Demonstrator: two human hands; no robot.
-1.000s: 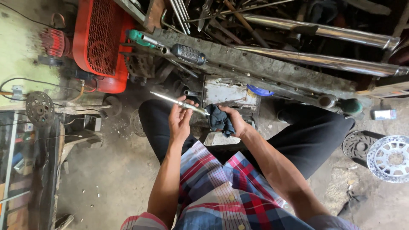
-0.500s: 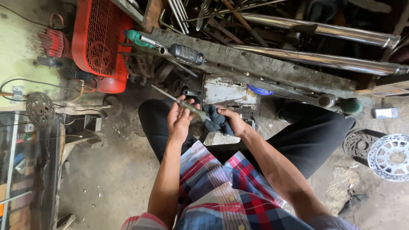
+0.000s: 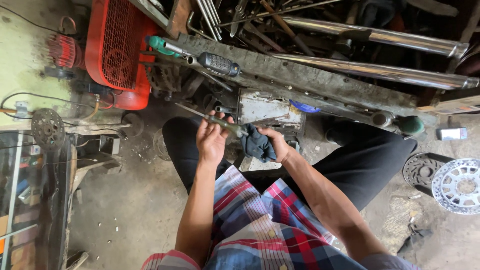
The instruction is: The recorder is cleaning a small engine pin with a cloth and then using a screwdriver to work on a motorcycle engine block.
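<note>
L hand [image 3: 212, 141] grips metal rod [image 3: 216, 120]; R hand [image 3: 278, 145] grips dark rag [image 3: 257, 145].

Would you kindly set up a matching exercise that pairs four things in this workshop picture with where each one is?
Things:
1. long thin metal tool
2. dark blue cloth
3. red mesh-fronted machine
4. silver spoked wheel

Places:
A. on the floor at the right edge
B. bunched in the right hand
C. standing at the upper left
D. held in the left hand

Pairs: 1-D, 2-B, 3-C, 4-A
</note>
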